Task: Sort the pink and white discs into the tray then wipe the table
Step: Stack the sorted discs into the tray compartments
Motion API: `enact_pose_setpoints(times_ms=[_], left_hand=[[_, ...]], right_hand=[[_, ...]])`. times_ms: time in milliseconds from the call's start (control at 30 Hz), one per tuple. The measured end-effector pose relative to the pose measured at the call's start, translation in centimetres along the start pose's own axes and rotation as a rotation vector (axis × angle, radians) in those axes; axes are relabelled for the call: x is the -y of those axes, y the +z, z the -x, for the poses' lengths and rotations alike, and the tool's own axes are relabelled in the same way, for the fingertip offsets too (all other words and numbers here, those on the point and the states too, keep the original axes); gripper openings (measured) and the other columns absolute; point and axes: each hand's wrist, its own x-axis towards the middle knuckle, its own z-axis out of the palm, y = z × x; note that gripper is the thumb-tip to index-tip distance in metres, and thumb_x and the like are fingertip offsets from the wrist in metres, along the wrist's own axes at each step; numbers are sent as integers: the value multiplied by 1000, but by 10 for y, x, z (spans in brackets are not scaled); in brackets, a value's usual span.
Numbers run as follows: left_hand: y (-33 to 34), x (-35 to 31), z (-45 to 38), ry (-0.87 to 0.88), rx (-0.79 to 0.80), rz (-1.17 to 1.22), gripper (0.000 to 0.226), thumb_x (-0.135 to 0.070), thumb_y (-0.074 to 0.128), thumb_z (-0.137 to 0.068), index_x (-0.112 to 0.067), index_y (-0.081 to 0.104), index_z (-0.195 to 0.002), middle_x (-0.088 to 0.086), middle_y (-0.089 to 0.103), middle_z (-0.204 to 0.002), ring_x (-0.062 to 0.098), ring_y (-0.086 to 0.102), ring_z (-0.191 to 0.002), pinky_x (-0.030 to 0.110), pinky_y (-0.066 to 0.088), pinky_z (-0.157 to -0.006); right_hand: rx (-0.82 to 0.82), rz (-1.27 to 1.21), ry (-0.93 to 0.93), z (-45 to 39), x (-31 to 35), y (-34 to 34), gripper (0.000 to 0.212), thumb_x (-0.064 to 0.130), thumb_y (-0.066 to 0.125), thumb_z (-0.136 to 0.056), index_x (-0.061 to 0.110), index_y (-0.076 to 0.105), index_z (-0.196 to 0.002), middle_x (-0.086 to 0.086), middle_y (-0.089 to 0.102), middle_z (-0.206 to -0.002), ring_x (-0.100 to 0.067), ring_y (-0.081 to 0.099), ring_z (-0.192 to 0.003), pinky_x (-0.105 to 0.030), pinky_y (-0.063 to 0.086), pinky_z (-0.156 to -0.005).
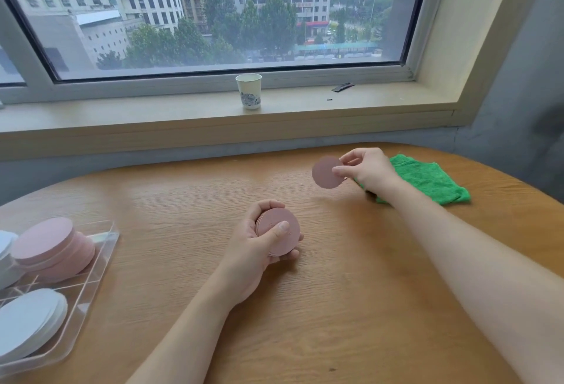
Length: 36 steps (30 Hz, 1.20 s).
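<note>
A: What do the right hand's (367, 171) fingers (351, 156) hold?

B: A single flat round pink disc (327, 171), pinched at its three o'clock edge between thumb and fingertips, lifted above the wooden tabletop (335, 276).

A: And the left hand (256, 249)?

B: Fingers curled round a small stack of pink discs (278, 231), thumb across its face.

A: Beyond them?

B: A folded green cloth (427, 179) at two o'clock; a clear plastic tray (100, 249) at nine o'clock, holding pink and white disc piles.
</note>
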Motion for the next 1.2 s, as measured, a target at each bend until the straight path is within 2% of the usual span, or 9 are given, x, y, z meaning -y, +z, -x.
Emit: enact_pose_setpoints(times_ms=[100, 267, 333, 500, 633, 700, 833, 967, 1200], left_hand=[[-3, 1, 0, -8, 16, 9, 30, -4, 68, -96, -16, 60, -122, 28, 59, -133, 46, 71, -107, 39, 62, -71], [-4, 1, -1, -16, 24, 21, 34, -6, 70, -92, -14, 59, -123, 27, 61, -129, 51, 68, -110, 38, 62, -70], [-3, 2, -1, -13, 22, 25, 36, -9, 74, -90, -14, 59, -123, 23, 64, -123, 52, 67, -110, 38, 62, -69], [-5, 3, -3, -13, 18, 20, 36, -12, 80, -87, -19, 63, -118, 27, 64, -125, 50, 69, -109, 39, 62, -69], [-5, 4, -4, -12, 31, 19, 35, -10, 78, -89, -18, 63, -120, 29, 61, -129, 49, 69, -109, 40, 62, -70], [-5, 4, -4, -5, 25, 19, 35, -8, 73, -90, -15, 61, -122, 30, 59, -131, 48, 70, -107, 39, 62, -69], [-4, 3, -4, 0, 11, 42, 36, -7, 70, -90, -12, 58, -124, 31, 57, -133, 44, 72, -103, 38, 62, -68], [-6, 4, -4, 10, -15, 75, 32, -2, 66, -96, -12, 57, -125, 27, 57, -131, 42, 72, -103, 39, 62, -69], [-10, 3, 4, 33, -67, 117, 30, -4, 63, -100, -14, 55, -127, 21, 57, -128, 38, 73, -99, 40, 62, -72]], right_hand=[[-9, 171, -15, -19, 1, -10, 21, 24, 87, -77, 17, 75, -93, 10, 66, -79, -10, 61, -82, -20, 42, -67], [26, 328, 4, -43, -6, -2, 25, 30, 85, -78, 22, 72, -99, 0, 69, -99, -21, 62, -104, -33, 46, -94], [32, 426, 35, -47, -10, 5, 30, 36, 82, -79, 27, 70, -105, 1, 69, -111, -25, 57, -116, -40, 41, -103], [72, 490, 67, -50, -12, 14, 47, 57, 72, -84, 30, 64, -121, 3, 65, -125, -28, 48, -128, -46, 27, -112], [98, 468, 93, -51, -6, 16, 59, 50, 85, -74, 27, 64, -124, 1, 64, -129, -27, 48, -130, -45, 25, -110], [93, 443, 65, -49, -2, 18, 60, 44, 89, -70, 27, 66, -123, 2, 65, -122, -25, 51, -126, -41, 26, -103], [88, 317, -86, -36, 1, 23, 35, 29, 87, -74, 25, 74, -106, 5, 64, -95, -18, 58, -101, -33, 40, -93], [59, 139, -139, -12, 7, 22, 17, 22, 85, -77, 23, 74, -91, 4, 69, -89, -14, 62, -84, -24, 48, -72], [93, -362, -109, 61, 22, 13, 16, 10, 84, -80, 11, 72, -92, 0, 72, -74, -10, 55, -58, -23, 48, -59]])
